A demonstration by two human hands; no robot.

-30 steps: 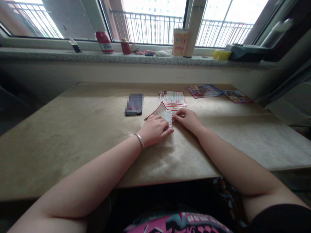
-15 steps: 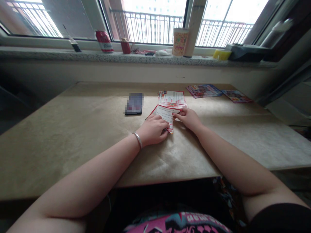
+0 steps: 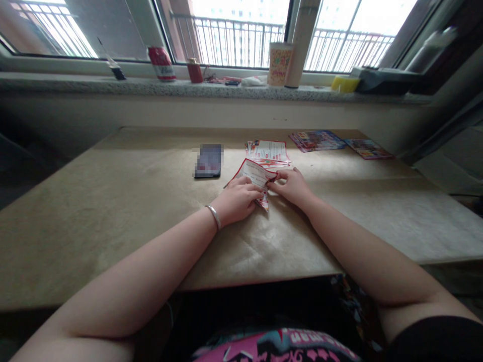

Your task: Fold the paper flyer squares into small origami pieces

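Observation:
A white printed leaflet with a red border [image 3: 253,171] lies at a slant on the table, its right side bent up into a curl. Across its lower left part, my left hand [image 3: 238,200] rests palm down with fingers stretched out, wearing a silver bracelet [image 3: 214,217] at the wrist. My right hand [image 3: 292,186] pinches the leaflet's raised right edge between thumb and fingers. My left palm and fingers cover part of the paper. Just beyond it sits a stack of similar printed sheets [image 3: 267,150], slightly fanned.
A dark phone-like object [image 3: 209,161], blurred out, lies left of the sheets. Colourful printed cards [image 3: 317,141] and another small pile [image 3: 369,149] lie at the back right. On the windowsill [image 3: 132,88] stand a red can [image 3: 161,64], a red bottle [image 3: 194,71] and a patterned cup [image 3: 279,64].
The leaflet's right edge has bent further up and inward as my right hand shifted slightly left with it. My left hand has barely moved.

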